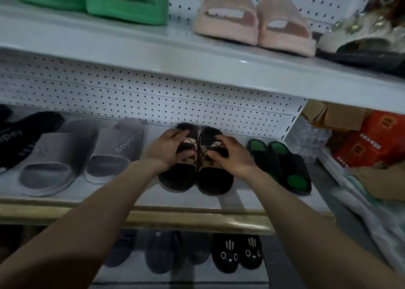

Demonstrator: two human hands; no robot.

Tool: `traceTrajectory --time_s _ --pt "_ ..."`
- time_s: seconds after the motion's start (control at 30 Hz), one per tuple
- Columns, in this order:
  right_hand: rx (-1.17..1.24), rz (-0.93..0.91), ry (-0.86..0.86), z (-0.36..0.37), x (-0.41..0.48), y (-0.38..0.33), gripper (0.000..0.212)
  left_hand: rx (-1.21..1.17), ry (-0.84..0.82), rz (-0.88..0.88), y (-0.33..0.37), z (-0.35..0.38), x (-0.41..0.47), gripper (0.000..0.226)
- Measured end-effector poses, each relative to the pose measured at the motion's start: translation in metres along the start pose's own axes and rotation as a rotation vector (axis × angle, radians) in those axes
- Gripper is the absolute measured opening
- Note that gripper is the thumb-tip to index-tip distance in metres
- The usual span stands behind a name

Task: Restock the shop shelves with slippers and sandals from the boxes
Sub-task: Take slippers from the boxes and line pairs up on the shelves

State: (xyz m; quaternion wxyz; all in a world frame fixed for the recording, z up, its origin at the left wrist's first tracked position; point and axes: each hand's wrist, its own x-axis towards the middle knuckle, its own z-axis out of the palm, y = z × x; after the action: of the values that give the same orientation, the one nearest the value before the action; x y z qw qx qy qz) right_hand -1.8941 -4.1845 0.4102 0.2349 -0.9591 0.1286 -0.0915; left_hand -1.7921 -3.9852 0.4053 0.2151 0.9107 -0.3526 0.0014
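1. White pegboard [153,100] backs the shop racking, and the middle shelf [175,201] carries the footwear under the hands.
2. A pair of black slippers [215,183] with beige criss-cross straps sits on that shelf, soles flat and side by side, directly under both hands.
3. The left hand [168,150] curls its fingers over the strap of the left slipper; the right hand [230,157] does the same on the other, so each hand grips one strap.
4. Grey slides [76,155] lie just beyond the left hand, and green-lined black slippers [282,166] just beyond the right hand, both close neighbours.
5. Red boxes [377,139] are stacked farther out past the right hand.
6. Handling, judged from looks: the slippers seem light, with thick foam-like soles that flex a little and soft fabric straps. They are neither fragile nor slippery.
7. The strap, or the sole edges beside it, looks like the best place to hold; nudging from there should square the pair without knocking the neighbours.
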Motion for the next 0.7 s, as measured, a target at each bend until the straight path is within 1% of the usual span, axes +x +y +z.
traceTrajectory --time_s 0.03,0.13,0.23,0.33,0.5,0.57,0.63,0.7 --pt "0.001 0.006 -0.023 -0.003 -0.001 -0.007 0.062 0.003 -0.025 -0.010 0.004 -0.006 -0.002 0.076" --pt "0.002 0.009 -0.070 -0.013 -0.004 -0.036 0.059 0.015 -0.072 -0.007 0.009 -0.024 -0.004 0.093" --pt "0.015 0.008 -0.154 -0.017 -0.008 -0.063 0.057 -0.022 -0.137 -0.062 0.020 -0.057 -0.016 0.073" --pt "0.085 0.012 -0.251 -0.026 -0.017 -0.090 0.059 -0.051 -0.165 -0.083 0.021 -0.084 -0.028 0.071" --pt "0.196 0.031 -0.397 -0.041 -0.034 -0.122 0.059 -0.013 -0.249 -0.124 0.022 -0.129 -0.058 0.073" --pt "0.145 0.034 -0.480 -0.048 -0.037 -0.134 0.056 0.013 -0.243 -0.132 0.021 -0.144 -0.072 0.077" --pt "0.053 0.027 -0.565 -0.055 -0.040 -0.147 0.057 0.030 -0.222 -0.131 0.022 -0.158 -0.084 0.074" --pt "0.043 -0.002 -0.589 -0.061 -0.044 -0.159 0.056 0.014 -0.201 -0.105 0.025 -0.171 -0.096 0.069"
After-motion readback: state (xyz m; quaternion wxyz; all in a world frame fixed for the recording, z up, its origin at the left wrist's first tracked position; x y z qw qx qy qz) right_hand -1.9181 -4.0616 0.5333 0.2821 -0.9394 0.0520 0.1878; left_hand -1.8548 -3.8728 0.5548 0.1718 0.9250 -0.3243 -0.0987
